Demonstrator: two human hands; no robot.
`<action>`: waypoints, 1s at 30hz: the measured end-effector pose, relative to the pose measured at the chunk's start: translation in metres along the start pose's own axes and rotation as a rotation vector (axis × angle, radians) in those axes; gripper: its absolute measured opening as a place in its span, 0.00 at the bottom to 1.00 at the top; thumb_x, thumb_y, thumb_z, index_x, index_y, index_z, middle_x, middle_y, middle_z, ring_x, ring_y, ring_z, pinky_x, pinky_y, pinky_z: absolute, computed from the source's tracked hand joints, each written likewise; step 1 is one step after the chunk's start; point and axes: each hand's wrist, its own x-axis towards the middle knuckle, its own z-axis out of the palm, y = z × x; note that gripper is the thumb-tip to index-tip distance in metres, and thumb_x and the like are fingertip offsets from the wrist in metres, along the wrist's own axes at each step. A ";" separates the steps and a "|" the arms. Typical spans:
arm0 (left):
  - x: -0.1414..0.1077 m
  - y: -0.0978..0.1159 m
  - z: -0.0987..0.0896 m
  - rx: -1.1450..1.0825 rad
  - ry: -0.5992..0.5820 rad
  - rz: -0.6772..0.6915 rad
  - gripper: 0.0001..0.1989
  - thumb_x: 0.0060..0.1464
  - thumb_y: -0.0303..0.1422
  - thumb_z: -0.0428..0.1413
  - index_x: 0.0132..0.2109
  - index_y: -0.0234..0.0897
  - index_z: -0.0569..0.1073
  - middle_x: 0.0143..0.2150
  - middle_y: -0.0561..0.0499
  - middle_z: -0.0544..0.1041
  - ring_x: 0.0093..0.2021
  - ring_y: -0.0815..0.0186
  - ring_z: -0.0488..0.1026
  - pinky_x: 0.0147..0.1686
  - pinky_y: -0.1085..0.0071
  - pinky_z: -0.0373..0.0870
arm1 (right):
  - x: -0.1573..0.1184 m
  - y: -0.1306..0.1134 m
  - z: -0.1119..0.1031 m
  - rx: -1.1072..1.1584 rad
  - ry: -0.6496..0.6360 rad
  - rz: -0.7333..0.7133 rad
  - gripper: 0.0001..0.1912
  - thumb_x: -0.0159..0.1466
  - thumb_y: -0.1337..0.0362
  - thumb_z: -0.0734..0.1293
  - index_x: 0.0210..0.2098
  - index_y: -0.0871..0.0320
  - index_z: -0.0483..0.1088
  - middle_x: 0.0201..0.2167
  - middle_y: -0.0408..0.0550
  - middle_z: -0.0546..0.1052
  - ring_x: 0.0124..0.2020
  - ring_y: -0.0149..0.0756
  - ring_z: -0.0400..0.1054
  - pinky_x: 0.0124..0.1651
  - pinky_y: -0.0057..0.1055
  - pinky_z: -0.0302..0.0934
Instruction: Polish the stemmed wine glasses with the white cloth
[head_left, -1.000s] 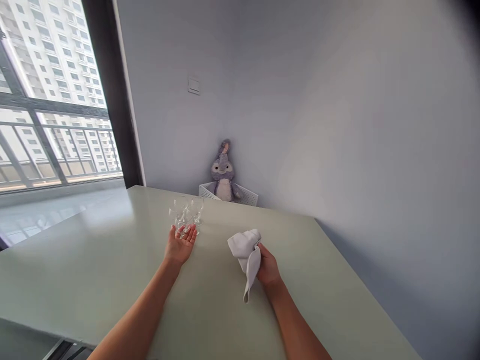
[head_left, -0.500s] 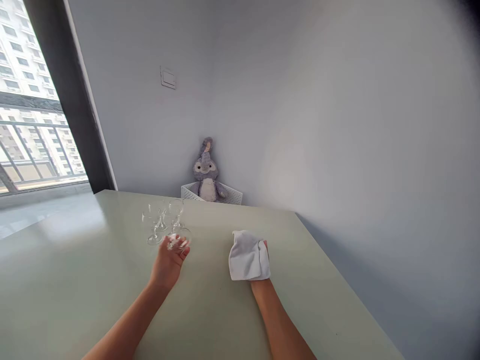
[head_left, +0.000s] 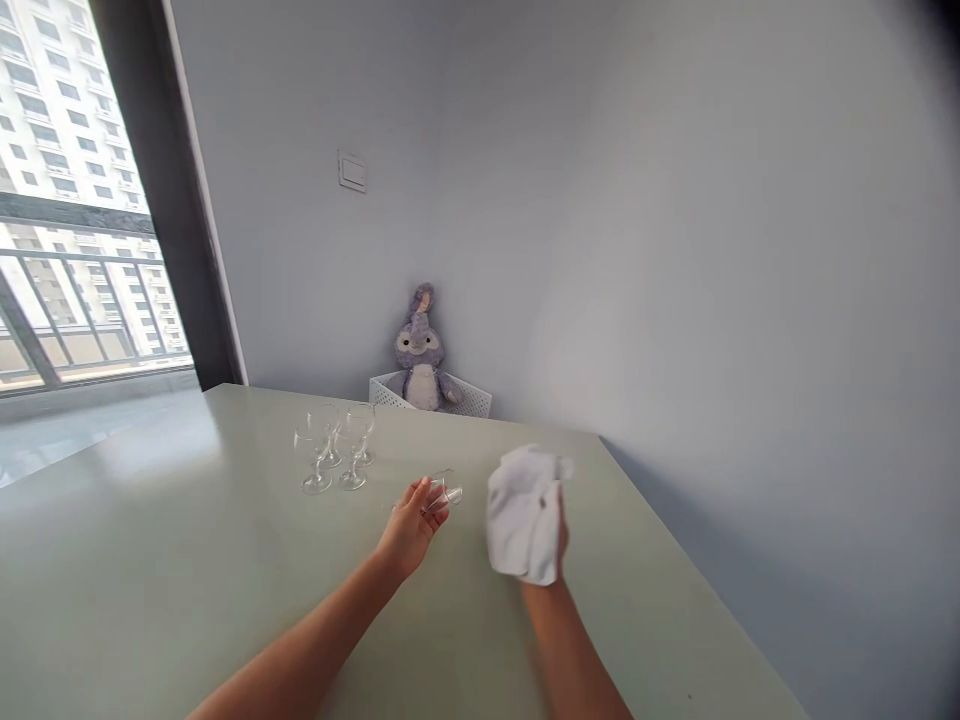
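Four glasses (head_left: 330,457) upright on table (head_left: 187,570), fifth glass (head_left: 444,493) tilted in left hand (head_left: 411,525), fingers curled round it, white cloth (head_left: 520,515) nearby covering most of right hand (head_left: 563,535), can't tell how closed.

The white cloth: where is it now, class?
In the head view, the white cloth is right of centre, in the right hand, to the right of the glass in the left hand.

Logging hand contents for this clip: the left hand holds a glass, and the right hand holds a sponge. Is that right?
Not quite: "sponge" is wrong. The head view shows the right hand holding a white cloth. The left hand does hold a glass.
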 end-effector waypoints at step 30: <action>-0.004 0.021 -0.016 0.944 -0.059 0.200 0.15 0.51 0.43 0.51 0.37 0.40 0.76 0.26 0.50 0.74 0.31 0.62 0.70 0.33 0.71 0.64 | -0.051 0.060 0.040 -0.594 -0.250 0.188 0.14 0.44 0.55 0.73 0.19 0.57 0.68 0.18 0.43 0.67 0.24 0.33 0.61 0.26 0.27 0.56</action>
